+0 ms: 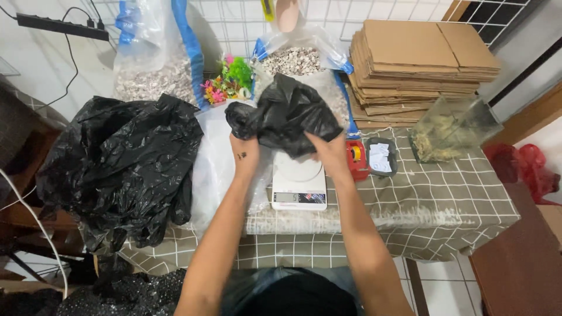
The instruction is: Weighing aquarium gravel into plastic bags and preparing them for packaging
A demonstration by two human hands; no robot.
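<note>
Left hand (244,153) and right hand (329,153) both grip the black bag (285,114) (crumpled) directly above the white scale (299,184), each hand equally near.

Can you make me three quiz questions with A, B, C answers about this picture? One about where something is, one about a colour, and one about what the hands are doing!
1. Where is the stack of flat cardboard?
A. Back right of the table
B. On the floor
C. Under the scale

2. What colour is the bag held in both hands?
A. Red
B. Black
C. Yellow

3. What are the left hand and right hand doing?
A. Resting flat
B. Holding the bag above the white kitchen scale
C. Pressing buttons

Answers: 1 A, it sits by the wire grid; 2 B, it is glossy black plastic; 3 B, both hands grip it over the scale.
</note>
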